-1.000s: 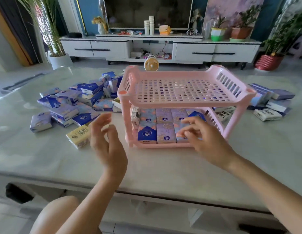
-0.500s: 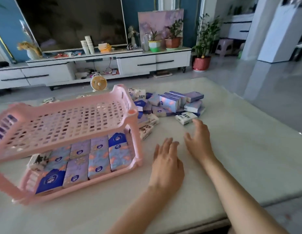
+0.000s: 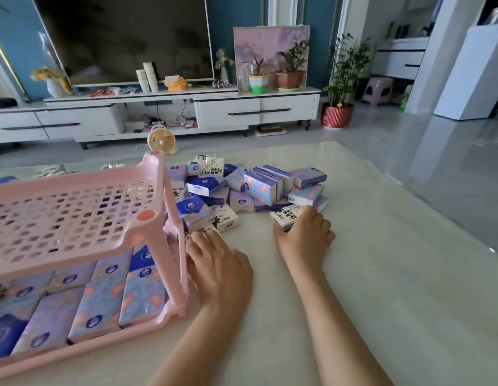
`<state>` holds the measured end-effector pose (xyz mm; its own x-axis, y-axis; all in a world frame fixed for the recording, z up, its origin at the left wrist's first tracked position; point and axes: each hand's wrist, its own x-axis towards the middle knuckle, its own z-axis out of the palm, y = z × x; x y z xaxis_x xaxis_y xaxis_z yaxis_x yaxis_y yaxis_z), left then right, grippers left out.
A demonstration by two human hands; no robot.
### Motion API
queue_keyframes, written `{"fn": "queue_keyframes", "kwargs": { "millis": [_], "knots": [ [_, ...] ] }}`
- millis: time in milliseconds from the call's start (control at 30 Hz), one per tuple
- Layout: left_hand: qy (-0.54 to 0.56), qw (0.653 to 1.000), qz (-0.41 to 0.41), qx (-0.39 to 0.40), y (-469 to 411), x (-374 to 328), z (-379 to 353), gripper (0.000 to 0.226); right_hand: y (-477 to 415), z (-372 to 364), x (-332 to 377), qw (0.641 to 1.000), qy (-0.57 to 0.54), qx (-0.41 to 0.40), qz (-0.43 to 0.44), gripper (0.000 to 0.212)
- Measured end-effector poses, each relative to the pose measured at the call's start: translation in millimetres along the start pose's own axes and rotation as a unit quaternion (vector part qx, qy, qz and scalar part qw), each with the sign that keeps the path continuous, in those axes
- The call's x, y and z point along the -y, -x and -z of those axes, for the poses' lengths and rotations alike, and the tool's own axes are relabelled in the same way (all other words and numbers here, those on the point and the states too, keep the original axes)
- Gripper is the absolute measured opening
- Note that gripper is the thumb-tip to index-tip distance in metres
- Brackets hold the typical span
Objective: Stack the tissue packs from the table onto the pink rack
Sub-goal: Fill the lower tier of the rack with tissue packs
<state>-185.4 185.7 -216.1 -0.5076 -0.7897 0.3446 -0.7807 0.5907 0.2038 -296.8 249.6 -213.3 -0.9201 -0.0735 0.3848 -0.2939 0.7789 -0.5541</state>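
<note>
The pale, glossy table (image 3: 381, 288) carries a pink rack (image 3: 174, 260) at its near left and a loose heap of tissue packs (image 3: 260, 188) just right of it, farther back.

Pink rack (image 3: 75, 218): 2-tier plastic frame with perforated shelves, standing upright at the left of the table (image 3: 381, 288). Shelved tissue packs (image 3: 103, 305): rows lying flat side by side on the lower tier, in purple, dark blue and peach-patterned wrappers. Loose tissue packs (image 3: 256, 188): a pile on the table just right of the rack, overlapping and tilted, several on edge. Cream pack (image 3: 286, 217): dark lettering, at the pile's near right edge, gripped by the right hand (image 3: 306, 238)
</note>
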Motion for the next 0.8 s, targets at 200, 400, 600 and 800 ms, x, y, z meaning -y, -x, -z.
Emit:
{"fn": "queue_keyframes", "kwargs": {
  "millis": [200,400,600,800],
  "knots": [
    [-0.016,0.999,0.013,0.035,2,-3,14,0.059,12,21,7,0.983,-0.143,0.109,0.026,0.073],
    [-0.094,0.985,-0.008,0.142,-11,-16,42,0.049,34,48,22,0.899,-0.341,0.274,-0.027,0.068],
    [0.068,0.972,-0.084,0.208,59,3,89,0.047,42,77,11,0.839,-0.417,0.341,-0.072,0.068],
    [0.265,0.933,-0.014,0.244,125,123,162,0.022,102,134,24,0.763,-0.459,0.454,0.024,0.066]
  ]
}}
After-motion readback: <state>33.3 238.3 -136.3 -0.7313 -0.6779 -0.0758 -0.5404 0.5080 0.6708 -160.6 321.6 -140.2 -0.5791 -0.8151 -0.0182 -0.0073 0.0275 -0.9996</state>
